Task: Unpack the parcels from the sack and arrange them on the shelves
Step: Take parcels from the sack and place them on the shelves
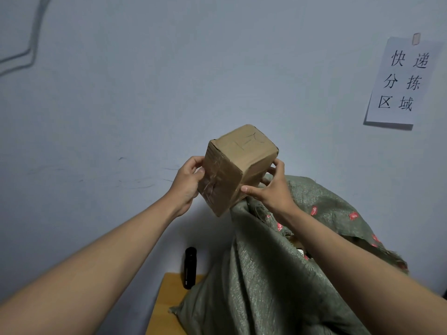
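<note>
Head view: one box held up in both hands in front of the wall, above the sack mouth.
Grip: left hand (189, 181) clamps the taped side of the box (235, 166), thumb on the near face, fingers curled round the far edge; right hand (272, 187) pinches the opposite lower corner, thumb along the bottom edge, fingers behind.
Box place: centre of frame, tilted, marked face turned up toward 1 o'clock, clear of the sack.
Handling guess: small cardboard box, stiff but dented at the edges, looks light; tape patch may be slick, so hold on bare card at opposite sides.
Fragility: contents unknown, cannot tell.
Arm pose: both forearms reach forward and up from 7 and 5 o'clock, wrists bent inward toward the box.
Sack (278, 274): green woven, at 5 o'clock from the box, mouth open, more parcels faintly seen inside.
Table (167, 301): wooden corner under the sack, at 6 o'clock.
Black bottle (189, 268): upright on the table, just left of the sack.
Paper sign (401, 81): on the wall at 2 o'clock.
Shelves: not in view.
</note>
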